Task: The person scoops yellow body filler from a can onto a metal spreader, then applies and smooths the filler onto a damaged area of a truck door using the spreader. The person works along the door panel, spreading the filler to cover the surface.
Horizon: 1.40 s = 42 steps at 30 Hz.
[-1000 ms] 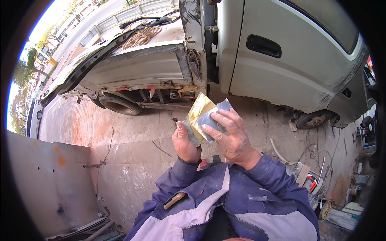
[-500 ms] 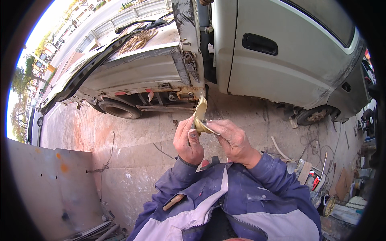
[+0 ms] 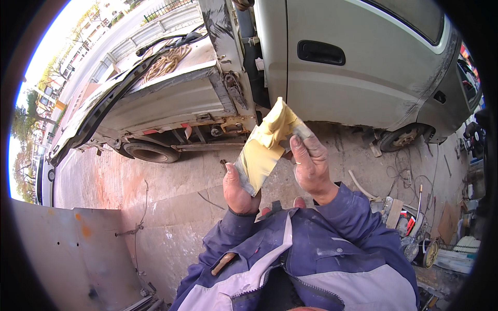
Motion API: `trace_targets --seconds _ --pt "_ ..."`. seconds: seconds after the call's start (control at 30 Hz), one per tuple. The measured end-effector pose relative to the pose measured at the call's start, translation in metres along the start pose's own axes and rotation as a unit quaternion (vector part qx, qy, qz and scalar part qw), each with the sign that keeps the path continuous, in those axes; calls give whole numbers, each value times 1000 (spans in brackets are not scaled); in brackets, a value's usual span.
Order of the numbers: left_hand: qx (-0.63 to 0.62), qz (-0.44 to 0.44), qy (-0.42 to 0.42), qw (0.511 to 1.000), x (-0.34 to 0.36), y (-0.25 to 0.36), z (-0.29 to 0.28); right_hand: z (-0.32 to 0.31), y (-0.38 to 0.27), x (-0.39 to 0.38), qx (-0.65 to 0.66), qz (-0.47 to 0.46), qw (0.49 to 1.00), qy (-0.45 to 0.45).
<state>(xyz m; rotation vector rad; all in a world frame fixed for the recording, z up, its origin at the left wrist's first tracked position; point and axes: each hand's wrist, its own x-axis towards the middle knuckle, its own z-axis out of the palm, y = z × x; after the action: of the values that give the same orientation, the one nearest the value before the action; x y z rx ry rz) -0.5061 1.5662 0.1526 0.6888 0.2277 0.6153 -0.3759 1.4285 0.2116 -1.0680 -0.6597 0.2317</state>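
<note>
From the head view, the left hand (image 3: 240, 191) is closed on the lower left edge of a flat plate (image 3: 243, 169), thumb along that edge. The plate, held tilted above the concrete floor (image 3: 171, 217), carries yellow paste (image 3: 263, 155) nearly to its lower corner, heaped thicker at the top. The right hand (image 3: 313, 168) is pinched on a grey piece (image 3: 296, 126) at the paste's upper right edge; whether that is a separate spreader is hard to tell. Ahead, the truck bed (image 3: 161, 103) bears a coiled rope (image 3: 167, 63) near its inner edge, beside the cab door (image 3: 358, 72). Floor stretches between the left sleeve (image 3: 228, 233) and the right edge of a metal panel (image 3: 67, 249).
</note>
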Motion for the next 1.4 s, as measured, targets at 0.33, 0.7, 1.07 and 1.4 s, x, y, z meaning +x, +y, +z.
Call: trace_targets --seconds 0.33,0.7,1.07,1.4 --pt "-90 -22 -30 995 10 6 -16 -38 -11 7 -451 -204 853 -164" --pt "62 94 19 994 14 14 3 3 -14 -28 -503 -252 799 -211" --pt "514 366 -126 766 4 26 12 -9 -16 0 -28 113 993 0" --pt "540 309 -88 778 8 38 27 -14 1 -27 -276 -130 931 -202"
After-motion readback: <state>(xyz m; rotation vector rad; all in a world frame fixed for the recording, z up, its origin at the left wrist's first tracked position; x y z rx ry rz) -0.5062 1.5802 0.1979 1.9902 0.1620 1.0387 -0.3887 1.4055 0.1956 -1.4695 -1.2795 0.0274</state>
